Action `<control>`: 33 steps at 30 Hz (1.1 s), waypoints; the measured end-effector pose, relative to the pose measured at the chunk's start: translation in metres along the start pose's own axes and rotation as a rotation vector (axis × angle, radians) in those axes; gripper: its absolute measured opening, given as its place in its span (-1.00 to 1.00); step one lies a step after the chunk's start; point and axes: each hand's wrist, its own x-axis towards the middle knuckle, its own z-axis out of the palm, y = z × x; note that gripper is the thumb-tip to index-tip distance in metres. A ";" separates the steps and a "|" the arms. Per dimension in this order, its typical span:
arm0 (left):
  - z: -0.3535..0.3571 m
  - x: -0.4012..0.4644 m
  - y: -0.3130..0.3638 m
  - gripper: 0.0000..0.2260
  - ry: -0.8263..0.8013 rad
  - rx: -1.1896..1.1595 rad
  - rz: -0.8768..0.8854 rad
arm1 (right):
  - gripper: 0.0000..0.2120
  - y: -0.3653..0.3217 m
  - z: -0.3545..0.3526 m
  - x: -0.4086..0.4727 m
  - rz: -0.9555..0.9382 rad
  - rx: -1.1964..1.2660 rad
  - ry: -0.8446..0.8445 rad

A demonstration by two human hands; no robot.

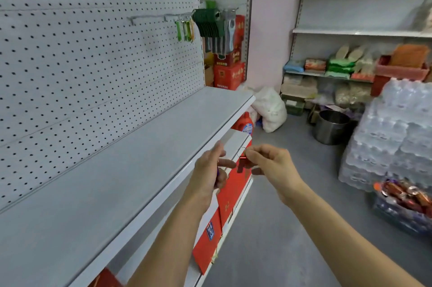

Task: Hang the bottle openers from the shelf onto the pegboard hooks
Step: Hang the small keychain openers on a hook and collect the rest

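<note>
Right hand [268, 165] pinches red bottle opener [242, 164] by ring; left hand [209, 174] curled round blue opener [217, 175].

Single head view, worn on my head: looks forward and down along the shelf [131, 151], pegboard [93, 53] close at left, my forearms near, floor [292, 181] beyond.

Bright even light, soft blur, warped edges
</note>
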 end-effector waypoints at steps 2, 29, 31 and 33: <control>0.005 0.031 0.011 -0.71 0.030 -0.135 -0.060 | -0.89 -0.004 -0.004 0.036 -0.013 0.007 -0.015; 0.037 0.233 0.108 -0.67 0.649 -0.083 0.144 | -0.90 -0.149 0.025 0.384 -0.310 0.231 -0.536; 0.043 0.240 0.111 -0.60 0.687 -0.071 0.151 | -0.91 -0.159 0.028 0.399 -0.317 0.238 -0.552; 0.049 0.245 0.113 -0.58 0.717 -0.045 0.158 | -0.92 -0.167 0.032 0.412 -0.322 0.249 -0.559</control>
